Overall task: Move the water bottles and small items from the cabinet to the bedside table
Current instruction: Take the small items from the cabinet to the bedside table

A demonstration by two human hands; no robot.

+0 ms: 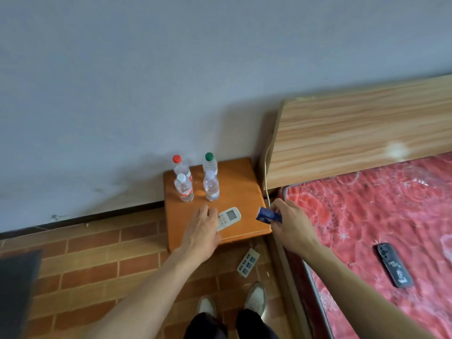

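Several clear water bottles stand at the back of the orange bedside table (241, 187): a red-capped bottle (180, 166), a green-capped bottle (209, 163), and two white-capped ones (184, 188) (211, 185) in front of them. A white remote control (228, 217) lies near the table's front. My left hand (201, 232) rests on the remote's near end with fingers curled over it. My right hand (289, 222) pinches a small blue packet (267, 214) just above the table's right front corner.
A wooden headboard (354, 138) and a bed with a red patterned cover (381, 216) lie to the right, with a black phone (393, 265) on the cover. A white power strip (247, 262) lies on the brick-pattern floor below the table. A cord (266, 182) hangs beside the headboard.
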